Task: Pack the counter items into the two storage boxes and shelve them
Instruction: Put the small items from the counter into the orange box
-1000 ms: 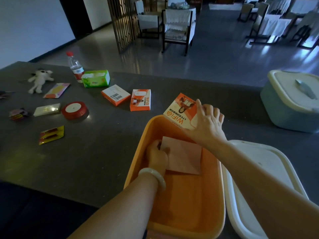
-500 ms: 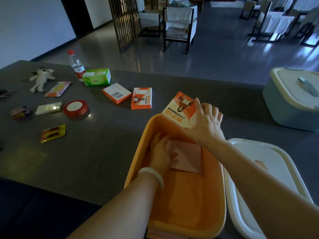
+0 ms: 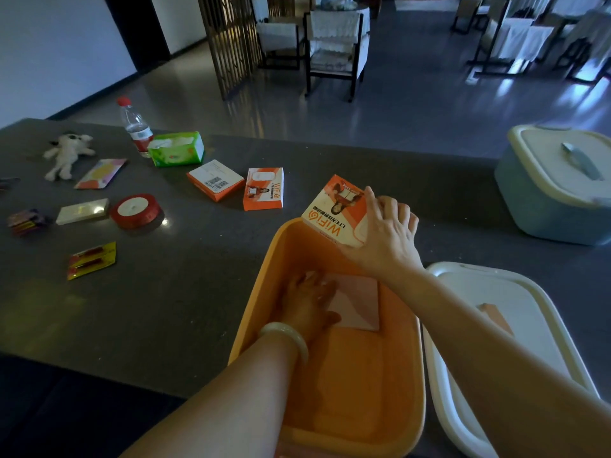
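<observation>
The orange storage box (image 3: 264, 292) looks like smooth, slightly glossy plastic, as does its white lid (image 3: 545, 325). The WiFi box (image 3: 334, 216) is printed cardboard (faint sheen). The dark counter (image 3: 165, 309) appears matt, finely speckled stone. The plush toy (image 3: 66, 153) is fuzzy cloth.

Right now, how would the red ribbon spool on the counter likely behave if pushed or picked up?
The red ribbon spool lies flat on its side, so a push would probably slide it, not roll it. It looks light for its size. Tipped onto its edge, the round rim could roll.
</observation>
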Available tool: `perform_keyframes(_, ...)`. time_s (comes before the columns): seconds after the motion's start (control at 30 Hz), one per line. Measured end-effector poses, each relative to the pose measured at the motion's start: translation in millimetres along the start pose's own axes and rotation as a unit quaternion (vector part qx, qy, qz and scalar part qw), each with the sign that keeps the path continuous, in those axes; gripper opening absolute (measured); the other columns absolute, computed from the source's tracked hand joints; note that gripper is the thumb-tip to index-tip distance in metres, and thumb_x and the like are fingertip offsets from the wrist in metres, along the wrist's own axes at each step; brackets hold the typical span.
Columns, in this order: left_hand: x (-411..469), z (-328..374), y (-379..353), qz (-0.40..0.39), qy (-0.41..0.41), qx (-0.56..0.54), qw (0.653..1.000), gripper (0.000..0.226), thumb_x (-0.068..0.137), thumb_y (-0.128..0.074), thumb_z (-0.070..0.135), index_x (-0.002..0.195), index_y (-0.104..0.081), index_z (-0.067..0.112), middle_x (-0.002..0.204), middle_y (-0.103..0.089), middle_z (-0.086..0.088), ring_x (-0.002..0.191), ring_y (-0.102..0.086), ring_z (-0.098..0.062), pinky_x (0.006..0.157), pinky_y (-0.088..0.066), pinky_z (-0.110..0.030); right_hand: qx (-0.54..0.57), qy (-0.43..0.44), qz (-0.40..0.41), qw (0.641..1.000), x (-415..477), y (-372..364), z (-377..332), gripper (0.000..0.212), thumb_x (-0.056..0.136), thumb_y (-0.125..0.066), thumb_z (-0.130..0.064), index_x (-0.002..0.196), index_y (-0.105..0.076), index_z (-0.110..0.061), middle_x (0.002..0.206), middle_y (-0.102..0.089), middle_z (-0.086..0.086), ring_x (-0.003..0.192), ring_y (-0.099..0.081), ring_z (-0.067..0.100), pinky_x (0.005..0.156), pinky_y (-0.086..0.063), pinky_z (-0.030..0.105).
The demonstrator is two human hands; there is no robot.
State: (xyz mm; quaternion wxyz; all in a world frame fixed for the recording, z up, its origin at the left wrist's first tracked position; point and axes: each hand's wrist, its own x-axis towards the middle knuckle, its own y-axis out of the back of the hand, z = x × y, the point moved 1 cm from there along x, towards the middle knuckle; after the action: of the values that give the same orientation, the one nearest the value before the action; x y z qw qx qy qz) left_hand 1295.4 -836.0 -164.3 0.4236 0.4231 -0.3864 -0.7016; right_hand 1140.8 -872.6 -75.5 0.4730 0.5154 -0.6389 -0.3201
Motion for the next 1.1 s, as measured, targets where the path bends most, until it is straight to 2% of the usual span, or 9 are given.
perform_keyframes(0.23, -1, 5, 12, -0.005, -0.021, 0.032, 0.999, 0.066, 0.094, -0.055, 0.044, 0.152, -0.024, 0.033, 0.162, -0.008, 0.003, 0.147, 0.0, -0.026, 0.119, -0.003, -0.038, -0.003, 0.003, -0.005, 1.0, 1, 0, 1, 0.111, 0.07, -0.059, -0.075, 0.153, -0.009, -0.021, 0.145, -0.028, 0.006, 0.134, -0.021, 0.027, 0.114, -0.013, 0.046)
perform_keyframes(0.4, 1, 8, 14, -0.009, -0.001, -0.033, 0.999, 0.08, 0.081, -0.067, 0.054, 0.149, -0.028, 0.036, 0.16, -0.014, 0.006, 0.148, -0.004, -0.025, 0.12, -0.007, -0.044, -0.002, -0.001, -0.011, 1.0, 0, 1, 0, 0.111, 0.07, -0.06, -0.075, 0.153, -0.009, -0.022, 0.145, -0.028, 0.005, 0.135, -0.02, 0.028, 0.115, -0.013, 0.047)
perform_keyframes(0.47, 3, 15, 23, -0.008, -0.031, 0.018, 0.999, 0.087, 0.077, -0.068, 0.06, 0.149, -0.028, 0.031, 0.158, -0.019, 0.005, 0.148, -0.008, -0.022, 0.12, -0.005, -0.039, -0.005, -0.003, -0.011, 1.0, 0, 1, 0, 0.111, 0.07, -0.061, -0.075, 0.153, -0.009, -0.022, 0.144, -0.029, 0.005, 0.134, -0.021, 0.027, 0.114, -0.013, 0.047)
perform_keyframes(0.57, -1, 24, 43, 0.023, -0.078, 0.093, 0.992, 0.075, 0.081, -0.063, 0.06, 0.143, -0.042, 0.023, 0.149, -0.038, 0.0, 0.141, -0.024, -0.023, 0.116, -0.014, -0.038, -0.009, -0.009, -0.016, 1.0, 1, 1, 0, 0.11, 0.071, -0.061, -0.074, 0.153, -0.008, -0.023, 0.145, -0.028, 0.005, 0.135, -0.021, 0.028, 0.115, -0.014, 0.048)
perform_keyframes(0.7, -11, 10, 61, 0.118, -0.063, 0.0, 0.991, 0.049, 0.084, -0.069, 0.041, 0.127, -0.06, 0.021, 0.144, -0.045, -0.003, 0.137, -0.034, -0.023, 0.114, -0.028, -0.038, -0.012, -0.007, -0.015, 1.0, 1, 2, -1, 0.11, 0.071, -0.06, -0.075, 0.153, -0.009, -0.022, 0.144, -0.029, 0.005, 0.133, -0.022, 0.027, 0.114, -0.015, 0.046)
perform_keyframes(0.83, -31, -1, 80, 0.198, -0.088, -0.039, 0.975, 0.039, 0.087, -0.07, 0.024, 0.124, -0.062, 0.017, 0.14, -0.047, -0.001, 0.133, -0.04, -0.019, 0.11, -0.03, -0.028, -0.015, -0.008, -0.016, 1.0, 0, 2, -1, 0.11, 0.072, -0.06, -0.074, 0.153, -0.009, -0.021, 0.143, -0.03, 0.006, 0.132, -0.023, 0.028, 0.114, -0.015, 0.046)
perform_keyframes(0.9, -38, -6, 87, 0.243, -0.114, -0.033, 0.963, 0.037, 0.084, -0.073, 0.02, 0.12, -0.065, 0.015, 0.137, -0.051, -0.002, 0.132, -0.04, -0.02, 0.113, -0.03, -0.031, -0.011, -0.01, -0.02, 1.0, 0, 3, -2, 0.109, 0.072, -0.064, -0.07, 0.153, -0.009, -0.022, 0.142, -0.03, 0.005, 0.132, -0.023, 0.027, 0.114, -0.015, 0.046)
perform_keyframes(1.0, -41, -23, 90, 0.237, -0.103, -0.035, 0.965, 0.048, 0.083, -0.075, 0.025, 0.128, -0.06, 0.018, 0.146, -0.044, -0.002, 0.139, -0.033, -0.019, 0.115, -0.026, -0.035, -0.009, -0.015, -0.025, 1.0, -1, 6, -4, 0.109, 0.072, -0.065, -0.069, 0.153, -0.009, -0.022, 0.142, -0.03, 0.005, 0.132, -0.023, 0.027, 0.114, -0.016, 0.047)
perform_keyframes(1.1, -47, -40, 92, 0.204, -0.093, -0.096, 0.97, 0.049, 0.087, -0.071, 0.031, 0.132, -0.05, 0.033, 0.145, -0.039, 0.011, 0.137, -0.031, -0.01, 0.114, -0.031, -0.036, 0.01, -0.021, -0.037, 0.999, -6, 13, -10, 0.109, 0.072, -0.064, -0.072, 0.153, -0.01, -0.024, 0.145, -0.029, 0.004, 0.133, -0.023, 0.027, 0.114, -0.018, 0.048)
